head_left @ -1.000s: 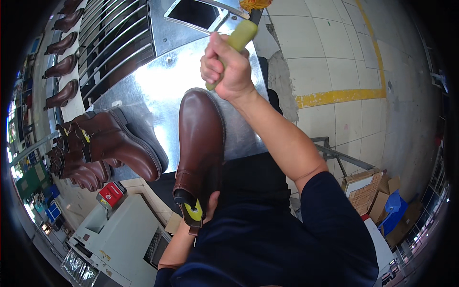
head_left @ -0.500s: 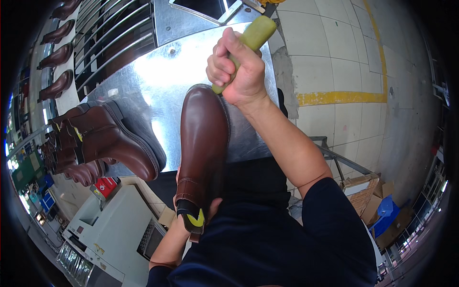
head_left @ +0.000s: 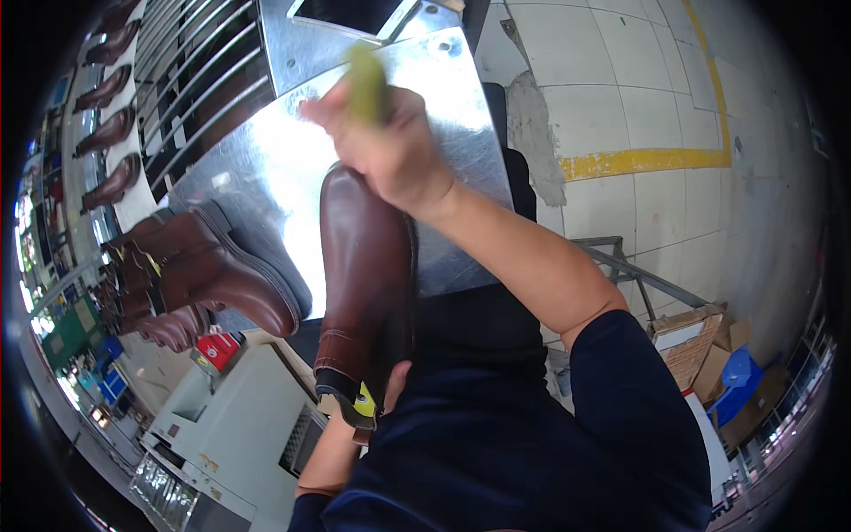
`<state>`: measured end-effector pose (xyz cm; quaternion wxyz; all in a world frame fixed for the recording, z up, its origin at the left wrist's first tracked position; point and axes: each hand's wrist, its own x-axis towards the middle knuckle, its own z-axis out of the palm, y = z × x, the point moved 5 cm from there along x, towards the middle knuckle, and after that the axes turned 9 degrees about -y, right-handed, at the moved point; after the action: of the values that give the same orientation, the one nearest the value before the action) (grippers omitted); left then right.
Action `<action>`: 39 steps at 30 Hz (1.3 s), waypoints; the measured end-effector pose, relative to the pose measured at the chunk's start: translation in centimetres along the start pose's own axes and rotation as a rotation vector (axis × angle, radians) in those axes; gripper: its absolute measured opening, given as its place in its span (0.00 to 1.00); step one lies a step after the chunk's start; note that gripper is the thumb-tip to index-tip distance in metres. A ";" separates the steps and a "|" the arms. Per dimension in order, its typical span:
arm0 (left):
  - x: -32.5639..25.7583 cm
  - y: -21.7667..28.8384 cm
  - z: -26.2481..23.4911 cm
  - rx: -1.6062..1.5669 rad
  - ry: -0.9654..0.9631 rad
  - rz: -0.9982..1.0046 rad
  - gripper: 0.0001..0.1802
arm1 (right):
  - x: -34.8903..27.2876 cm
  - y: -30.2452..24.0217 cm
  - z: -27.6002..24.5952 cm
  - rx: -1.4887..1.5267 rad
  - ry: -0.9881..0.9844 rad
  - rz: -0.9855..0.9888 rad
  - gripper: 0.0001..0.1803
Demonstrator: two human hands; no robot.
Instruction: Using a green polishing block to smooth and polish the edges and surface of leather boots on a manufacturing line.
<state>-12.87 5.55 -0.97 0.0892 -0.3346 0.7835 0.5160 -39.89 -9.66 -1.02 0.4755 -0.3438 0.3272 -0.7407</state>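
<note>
A brown leather boot (head_left: 363, 248) lies in front of me, toe away and shaft toward my body, over the near edge of a metal tabletop (head_left: 284, 168). My left hand (head_left: 397, 385) grips it from below near the shaft; most of that hand is hidden, but a few fingertips show. At the toe, my right hand (head_left: 390, 151) is closed round a yellow-green bar-shaped block (head_left: 366, 84). Hand and block are smeared by motion. Whether the block touches the boot is hidden behind the hand.
Several more brown boots (head_left: 222, 275) stand at the left edge of the tabletop. A phone (head_left: 355, 16) lies at the far end. Beyond the metal bars (head_left: 208, 80), shoes (head_left: 106, 133) sit in a row. A pale machine (head_left: 230, 417) stands lower left, cardboard boxes (head_left: 709, 372) at right.
My right hand has swept left across the boot's toe with the block, which now points more straight away from me. The left hand still holds the boot. The whole view has shifted slightly.
</note>
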 end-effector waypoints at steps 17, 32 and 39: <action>-0.4 0.3 -0.5 -0.010 0.089 0.015 0.45 | -0.1 1.5 -3.6 0.512 0.326 0.245 0.22; 1.0 1.1 -2.0 -0.005 0.047 0.086 0.47 | 0.9 -0.3 -4.7 0.481 0.309 0.164 0.21; 0.9 1.1 -2.1 -0.132 0.060 0.142 0.48 | 0.9 1.0 -3.5 0.467 0.256 0.250 0.20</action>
<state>-13.84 3.58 0.40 0.0066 -0.2988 0.7720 0.5610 -42.54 -10.31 -3.58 0.5840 -0.0861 0.2450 -0.7691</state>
